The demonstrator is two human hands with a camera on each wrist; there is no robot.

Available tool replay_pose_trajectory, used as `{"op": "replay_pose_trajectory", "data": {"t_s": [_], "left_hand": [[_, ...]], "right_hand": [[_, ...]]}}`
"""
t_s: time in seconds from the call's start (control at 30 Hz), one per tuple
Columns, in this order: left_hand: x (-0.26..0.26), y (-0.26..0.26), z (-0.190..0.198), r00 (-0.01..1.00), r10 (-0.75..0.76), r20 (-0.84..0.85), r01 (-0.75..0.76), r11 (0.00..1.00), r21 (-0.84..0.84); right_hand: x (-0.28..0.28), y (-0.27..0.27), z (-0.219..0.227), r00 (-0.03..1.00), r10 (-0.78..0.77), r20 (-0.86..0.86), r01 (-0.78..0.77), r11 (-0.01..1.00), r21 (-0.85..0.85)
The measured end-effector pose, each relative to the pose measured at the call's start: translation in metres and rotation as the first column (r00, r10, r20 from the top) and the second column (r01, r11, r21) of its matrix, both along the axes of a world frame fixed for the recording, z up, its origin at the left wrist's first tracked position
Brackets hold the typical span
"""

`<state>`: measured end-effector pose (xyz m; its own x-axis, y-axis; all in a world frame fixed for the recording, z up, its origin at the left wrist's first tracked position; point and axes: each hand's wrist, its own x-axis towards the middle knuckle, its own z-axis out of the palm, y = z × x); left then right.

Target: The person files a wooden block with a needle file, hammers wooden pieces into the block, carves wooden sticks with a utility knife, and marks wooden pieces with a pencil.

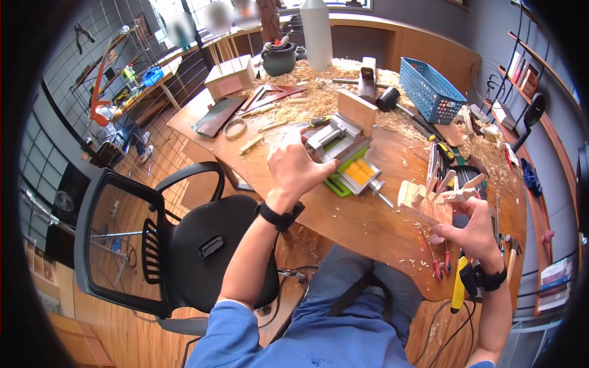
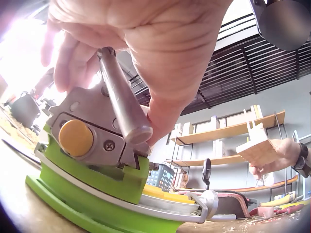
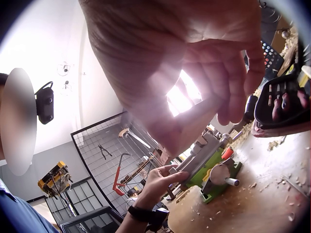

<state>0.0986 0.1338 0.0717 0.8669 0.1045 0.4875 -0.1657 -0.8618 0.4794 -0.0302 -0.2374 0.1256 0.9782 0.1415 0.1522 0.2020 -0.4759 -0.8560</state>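
Observation:
On the workbench stands a bench vise [image 1: 343, 147] with a green base, grey metal jaws and yellow parts. My left hand [image 1: 297, 164] grips it, thumb on the near side and fingers round the far side. A metal lever [image 2: 121, 97] sticks out beneath that palm in the left wrist view. In my right hand [image 1: 475, 228], thumb and fingers hold a pale wooden block [image 1: 423, 199] with several thin wooden prongs rising from it. The left wrist view shows this block [image 2: 257, 149] raised above the bench. A flat wooden board [image 1: 357, 110] stands upright just behind the vise.
Wood shavings [image 1: 380, 80] lie over the back of the bench [image 1: 368, 230]. A blue basket [image 1: 432, 92] stands at the back right. Red-handled tools [image 1: 437, 270] and a yellow-handled cutter [image 1: 458, 291] lie near the right edge. A black office chair [image 1: 215, 245] is on the left.

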Motion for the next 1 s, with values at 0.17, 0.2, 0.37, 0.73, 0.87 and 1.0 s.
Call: {"op": "replay_pose_trajectory", "data": {"t_s": [0.17,0.2,0.37,0.73,0.87,1.0], "left_hand": [[-0.006,0.025,0.011,0.996,0.051,-0.071,-0.053,0.998,-0.019],[-0.006,0.028,0.012,0.995,0.065,-0.080,-0.067,0.998,-0.023],[-0.026,0.023,0.006,0.975,0.055,0.215,-0.099,0.975,0.201],[-0.096,-0.034,-0.037,0.714,-0.616,0.335,0.619,0.778,0.111],[-0.099,-0.036,-0.051,0.711,-0.638,0.295,0.676,0.736,-0.039],[-0.099,-0.036,-0.062,0.708,-0.633,0.312,0.687,0.720,-0.097]], "right_hand": [[0.019,0.016,0.000,0.998,-0.007,-0.055,0.005,0.999,-0.036],[0.023,0.021,0.002,0.991,-0.035,-0.131,0.026,0.997,-0.072],[0.042,0.048,-0.031,0.990,0.116,-0.074,-0.105,0.984,0.142],[0.071,0.052,-0.088,0.997,-0.028,0.075,0.028,1.000,0.005],[0.063,0.043,-0.073,0.969,-0.103,0.225,0.169,0.939,-0.299],[0.071,0.013,-0.076,0.947,-0.157,0.279,0.243,0.920,-0.307]]}}
